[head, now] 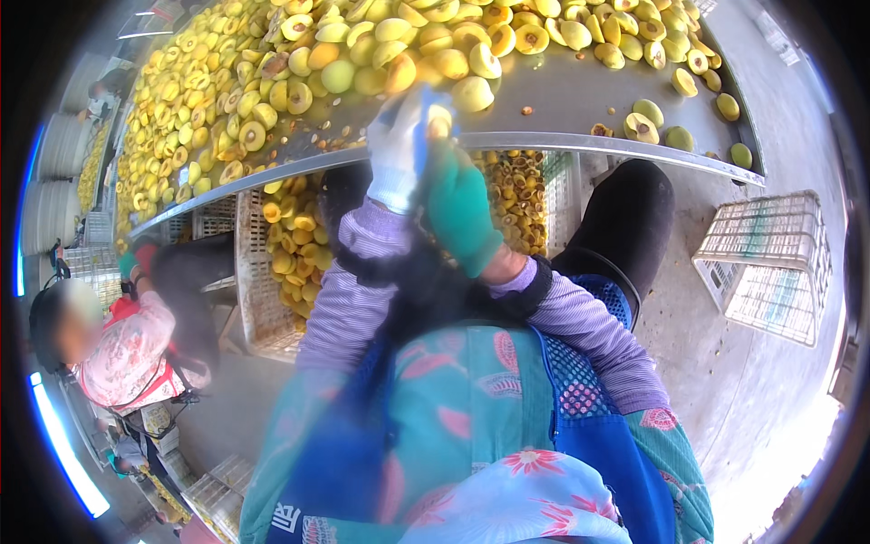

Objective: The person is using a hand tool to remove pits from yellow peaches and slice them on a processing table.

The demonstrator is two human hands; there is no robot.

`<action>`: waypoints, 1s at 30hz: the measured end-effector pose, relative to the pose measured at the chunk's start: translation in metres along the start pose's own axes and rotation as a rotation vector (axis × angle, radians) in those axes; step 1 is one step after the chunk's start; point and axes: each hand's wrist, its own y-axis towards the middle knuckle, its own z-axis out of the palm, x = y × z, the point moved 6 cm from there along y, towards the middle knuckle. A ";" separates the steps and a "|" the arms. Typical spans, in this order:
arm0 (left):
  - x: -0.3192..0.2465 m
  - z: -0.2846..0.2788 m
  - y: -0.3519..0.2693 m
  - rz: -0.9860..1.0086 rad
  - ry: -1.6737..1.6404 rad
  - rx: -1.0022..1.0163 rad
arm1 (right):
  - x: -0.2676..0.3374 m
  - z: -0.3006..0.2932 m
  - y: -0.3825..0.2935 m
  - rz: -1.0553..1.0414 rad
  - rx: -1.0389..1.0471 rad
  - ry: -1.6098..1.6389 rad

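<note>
My left hand (396, 146), in a white knit glove with a blue palm, is raised at the near edge of a metal sorting table (537, 88). A yellow stone-fruit half (440, 124) is held in its fingers, blurred by motion. My right hand (463, 207), in a green glove, is curled just below and against the fruit. Whether it grips a tool is hidden by blur. Beyond both hands lies a heap of halved yellow-green stone fruit (393, 30), many with brown pits or pit hollows showing.
Below the table edge stand a plastic crate (251, 272) of fruit halves at left and another crate (563, 197) near my right knee, beside small brown-centred pieces (520, 204). A white crate (761, 262) rests on the concrete floor at right. A co-worker (129, 333) sits at left.
</note>
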 end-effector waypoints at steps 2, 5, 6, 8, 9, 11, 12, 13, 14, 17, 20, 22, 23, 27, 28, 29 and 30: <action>0.000 0.000 0.000 0.043 0.102 0.003 | -0.006 0.001 0.001 0.135 0.003 0.111; -0.001 -0.001 0.001 -0.044 -0.014 -0.008 | 0.009 -0.001 0.000 -0.072 0.010 0.043; 0.004 0.000 0.001 -0.170 -0.231 -0.018 | 0.008 0.000 -0.001 -0.072 0.010 0.043; 0.002 0.001 0.002 -0.106 -0.123 0.043 | -0.005 0.004 -0.003 0.085 0.005 0.255; 0.000 0.001 0.002 -0.042 -0.012 0.096 | 0.001 0.001 -0.002 0.085 0.013 0.256; 0.008 -0.002 0.010 -0.181 -0.118 0.183 | 0.009 -0.001 -0.004 0.286 0.225 0.340; 0.013 0.002 0.012 -0.314 -0.222 0.277 | 0.012 -0.003 -0.002 0.283 0.230 0.341; 0.015 0.002 0.011 -0.310 -0.221 0.273 | 0.001 0.001 -0.006 0.547 0.235 0.469; 0.012 0.005 0.010 -0.163 -0.011 0.320 | -0.008 0.005 -0.014 0.813 0.237 0.594; 0.018 0.007 0.014 -0.445 -0.139 0.222 | -0.008 0.012 -0.012 0.885 0.281 0.844; -0.005 0.007 0.021 -0.071 -0.096 0.284 | -0.008 0.004 0.003 0.587 0.341 0.644; 0.004 0.007 0.020 -0.093 -0.099 0.224 | -0.006 0.006 0.003 0.633 0.356 0.707; 0.008 0.005 0.021 -0.122 -0.104 0.167 | -0.005 0.007 0.002 0.684 0.365 0.770; 0.005 0.011 0.020 -0.320 -0.111 0.179 | -0.023 -0.001 0.004 0.795 0.355 0.711; -0.024 0.013 0.024 0.173 0.200 0.303 | -0.022 -0.007 0.015 0.544 0.368 0.570; -0.046 0.024 0.013 0.675 0.502 0.413 | -0.018 -0.013 0.022 0.298 0.373 0.424; -0.001 0.015 0.021 -0.107 -0.054 0.334 | -0.009 -0.010 0.022 0.293 0.381 0.431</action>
